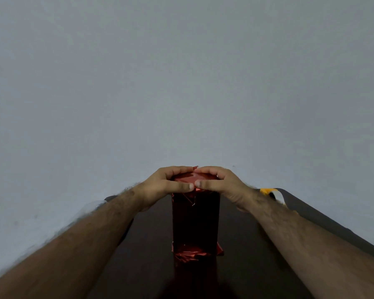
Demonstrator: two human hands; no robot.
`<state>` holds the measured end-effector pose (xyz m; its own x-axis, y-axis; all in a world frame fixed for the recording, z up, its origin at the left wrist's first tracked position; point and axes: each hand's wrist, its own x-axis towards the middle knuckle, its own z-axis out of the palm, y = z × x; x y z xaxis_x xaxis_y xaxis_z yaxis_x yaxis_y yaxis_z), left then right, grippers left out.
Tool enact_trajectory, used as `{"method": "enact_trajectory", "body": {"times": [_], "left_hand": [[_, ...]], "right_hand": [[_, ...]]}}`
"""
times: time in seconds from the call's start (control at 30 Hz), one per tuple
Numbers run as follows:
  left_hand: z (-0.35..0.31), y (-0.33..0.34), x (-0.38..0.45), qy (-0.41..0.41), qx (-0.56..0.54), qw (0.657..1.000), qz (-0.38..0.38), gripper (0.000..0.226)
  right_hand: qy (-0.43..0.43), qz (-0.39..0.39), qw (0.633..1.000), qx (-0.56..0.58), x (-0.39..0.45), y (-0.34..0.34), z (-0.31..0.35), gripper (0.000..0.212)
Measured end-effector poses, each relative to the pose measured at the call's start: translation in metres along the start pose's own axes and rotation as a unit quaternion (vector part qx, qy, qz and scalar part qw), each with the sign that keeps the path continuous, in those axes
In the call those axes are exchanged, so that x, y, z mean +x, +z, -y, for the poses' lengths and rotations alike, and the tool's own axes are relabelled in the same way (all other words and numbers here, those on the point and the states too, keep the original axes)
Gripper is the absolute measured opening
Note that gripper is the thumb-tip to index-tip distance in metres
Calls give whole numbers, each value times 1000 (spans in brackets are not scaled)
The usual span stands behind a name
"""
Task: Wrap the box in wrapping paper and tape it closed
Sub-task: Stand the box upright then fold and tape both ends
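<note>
A tall box [195,223] covered in shiny red wrapping paper stands upright on the dark table [246,244]. Crumpled paper flaps stick out at its base. My left hand [166,186] and my right hand [219,184] both grip the top end of the box. Their thumbs meet at the near top edge and their fingers curl over the far edge, pressing the folded red paper down on the top face. A small paper corner pokes up between the fingertips.
A yellow and white object [272,194], possibly a tape roll, lies at the table's far right behind my right wrist. A plain grey wall [181,83] rises right behind the table.
</note>
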<state>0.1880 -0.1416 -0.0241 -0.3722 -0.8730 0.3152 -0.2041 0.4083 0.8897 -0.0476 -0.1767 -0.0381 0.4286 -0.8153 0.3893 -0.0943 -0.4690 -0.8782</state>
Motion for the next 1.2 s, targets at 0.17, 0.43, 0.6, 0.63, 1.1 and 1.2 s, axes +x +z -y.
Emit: {"method": "enact_trajectory", "body": {"times": [0.17,0.43,0.6,0.63,1.1,1.2], "left_hand": [[3,-6,8,0,79,996,-38,77],[-1,-1,11,2,54,998,-29,73],[-10,0,14,0,96,995,0,62],[-14,0,15,-6,109,994,4,57],[-28,0,16,-38,296,952,65,85],[-24,0,16,-22,288,955,63,79]], "right_hand": [[19,6,1000,11,4,-4,1,55],[20,18,1000,4,5,-5,-2,56],[41,4,999,12,3,-8,-4,87],[40,11,999,11,4,-9,-5,88],[61,-6,998,11,-4,4,17,54],[37,-25,999,7,-3,15,20,29]]}}
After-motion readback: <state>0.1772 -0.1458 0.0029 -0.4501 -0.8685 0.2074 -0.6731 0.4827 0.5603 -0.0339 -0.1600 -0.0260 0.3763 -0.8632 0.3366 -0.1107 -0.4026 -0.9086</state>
